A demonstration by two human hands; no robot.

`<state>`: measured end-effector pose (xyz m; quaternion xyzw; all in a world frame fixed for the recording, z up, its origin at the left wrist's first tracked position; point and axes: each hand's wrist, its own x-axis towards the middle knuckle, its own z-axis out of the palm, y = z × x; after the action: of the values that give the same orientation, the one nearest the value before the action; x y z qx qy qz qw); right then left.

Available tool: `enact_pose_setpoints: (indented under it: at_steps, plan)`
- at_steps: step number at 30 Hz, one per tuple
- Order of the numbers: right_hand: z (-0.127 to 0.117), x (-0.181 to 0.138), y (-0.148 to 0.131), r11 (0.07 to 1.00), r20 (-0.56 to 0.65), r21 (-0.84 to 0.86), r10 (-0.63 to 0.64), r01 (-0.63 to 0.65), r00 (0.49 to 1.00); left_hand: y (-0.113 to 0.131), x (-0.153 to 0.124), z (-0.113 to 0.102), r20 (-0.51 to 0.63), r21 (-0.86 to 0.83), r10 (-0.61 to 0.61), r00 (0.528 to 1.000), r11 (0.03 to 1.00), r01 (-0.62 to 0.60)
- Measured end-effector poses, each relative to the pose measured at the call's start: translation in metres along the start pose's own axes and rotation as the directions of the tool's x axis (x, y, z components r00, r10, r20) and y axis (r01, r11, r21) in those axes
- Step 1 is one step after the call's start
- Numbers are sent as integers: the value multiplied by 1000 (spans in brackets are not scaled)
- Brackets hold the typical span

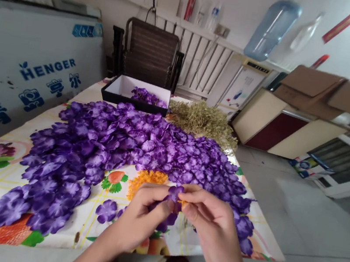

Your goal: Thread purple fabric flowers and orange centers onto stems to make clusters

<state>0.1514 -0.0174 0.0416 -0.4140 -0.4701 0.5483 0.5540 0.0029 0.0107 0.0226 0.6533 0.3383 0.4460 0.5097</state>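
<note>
Between finger and thumb, my left hand (146,208) pinches a purple artificial flower (174,193) near the table's front edge. Close against it, my right hand (210,214) is closed on a small orange flower centre (183,202), which touches the purple petals. Just beyond my hands lies a small heap of orange flower centres (147,180). A broad pile of purple flowers (140,139) curves across the table behind and to both sides. One loose purple flower (106,211) lies left of my left hand, with others partly hidden under my hands.
A black box with white lining (118,91) holds some purple flowers at the table's back. Beside it sits a bundle of dry greenish stems (206,120). A folding chair (150,52) stands behind, a large white freezer (32,68) at left, a cardboard box (314,89) at right.
</note>
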Motion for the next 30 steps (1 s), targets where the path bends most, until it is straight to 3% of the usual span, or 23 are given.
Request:
enact_pose_setpoints:
  at_steps: [11,15,19,21,24,30]
  plan:
    - [3,-72,-59,933,-82,-165,-335,319,939,84,-41,42,8,120,67,998,991,-67]
    - [3,-105,-74,846,-70,-338,-460,413,885,110,-62,56,-43,407,182,982,901,-149]
    - [5,-117,-88,723,-67,-486,-591,491,804,131,-69,64,84,576,213,973,787,-222]
    - [6,-112,-92,741,-72,-486,-562,463,824,137,-67,65,99,613,207,973,757,-224]
    - [6,-94,-87,809,-55,-452,-446,376,893,134,-62,62,61,661,187,981,729,-180]
    - [3,-72,-42,917,79,-343,-187,203,979,85,-71,47,-4,602,81,997,796,-63]
